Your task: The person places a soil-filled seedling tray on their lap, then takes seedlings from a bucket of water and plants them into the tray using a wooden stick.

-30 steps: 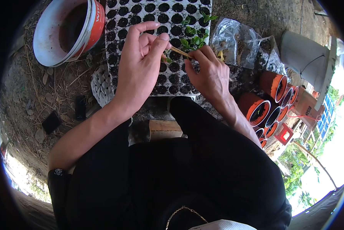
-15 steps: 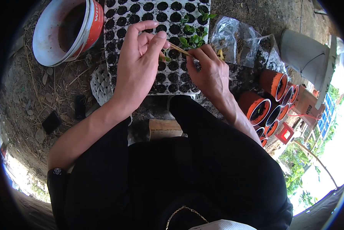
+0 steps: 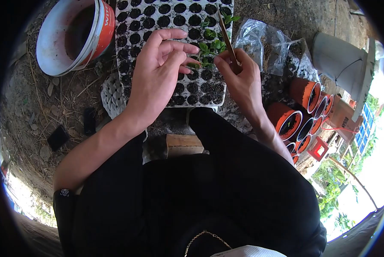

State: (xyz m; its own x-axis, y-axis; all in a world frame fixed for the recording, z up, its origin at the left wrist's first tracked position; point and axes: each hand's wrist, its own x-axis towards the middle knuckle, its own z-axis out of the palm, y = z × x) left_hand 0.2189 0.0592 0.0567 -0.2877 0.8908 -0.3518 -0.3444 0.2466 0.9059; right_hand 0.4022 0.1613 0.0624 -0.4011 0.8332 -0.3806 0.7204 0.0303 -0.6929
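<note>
My left hand [image 3: 164, 60] is over the middle of a pale seedling tray [image 3: 192, 104] with rows of soil-filled round cells. Its fingers are curled and partly apart, and a small green seedling [image 3: 193, 65] shows at the fingertips, its stem partly hidden. Right of it, my right hand [image 3: 242, 73] grips slim brown wooden tweezers [image 3: 226, 36], whose tips point up and away over the tray's right side. More green seedlings [image 3: 212, 46] lie on the tray between the two hands.
A white and red bucket [image 3: 106, 38] stands left of the tray. Clear plastic bags [image 3: 260, 43] lie on its right. Several orange-brown pots [image 3: 282, 118] and a grey bucket [image 3: 339, 62] are farther right. A wooden block [image 3: 184, 144] sits between my legs.
My right hand has drawn back to the right from my left fingers, and the tweezers have swung from pointing left to pointing up. My left fingers have spread a little.
</note>
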